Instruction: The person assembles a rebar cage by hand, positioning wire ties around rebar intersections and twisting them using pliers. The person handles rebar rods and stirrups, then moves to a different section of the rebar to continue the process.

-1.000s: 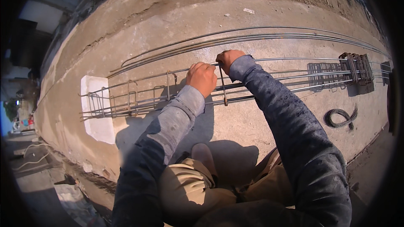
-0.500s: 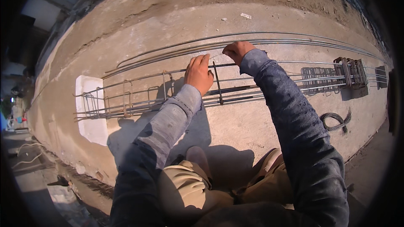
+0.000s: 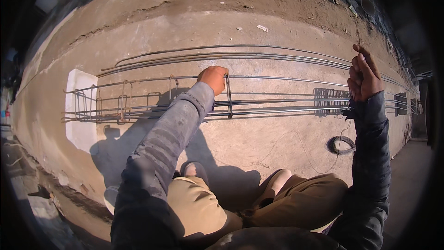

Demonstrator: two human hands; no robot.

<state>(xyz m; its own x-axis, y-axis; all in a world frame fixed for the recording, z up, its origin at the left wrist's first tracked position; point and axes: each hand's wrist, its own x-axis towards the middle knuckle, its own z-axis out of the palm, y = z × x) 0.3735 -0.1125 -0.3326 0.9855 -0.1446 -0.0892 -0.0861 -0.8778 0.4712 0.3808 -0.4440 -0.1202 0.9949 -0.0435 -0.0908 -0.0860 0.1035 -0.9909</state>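
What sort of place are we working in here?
Probably an outdoor construction site: loose rebars, a partly assembled rebar cage and a coil of thin wire, all on what looks like a concrete slab.

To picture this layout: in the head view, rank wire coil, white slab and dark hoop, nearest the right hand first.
1. Wire coil: on the ground, below the right hand.
2. Dark hoop: leftward, at the left hand.
3. White slab: far left.

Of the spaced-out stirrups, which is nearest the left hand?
The dark stirrup, at the right edge of the left hand; the other spaced-out stirrups are browner and stand to that hand's left.
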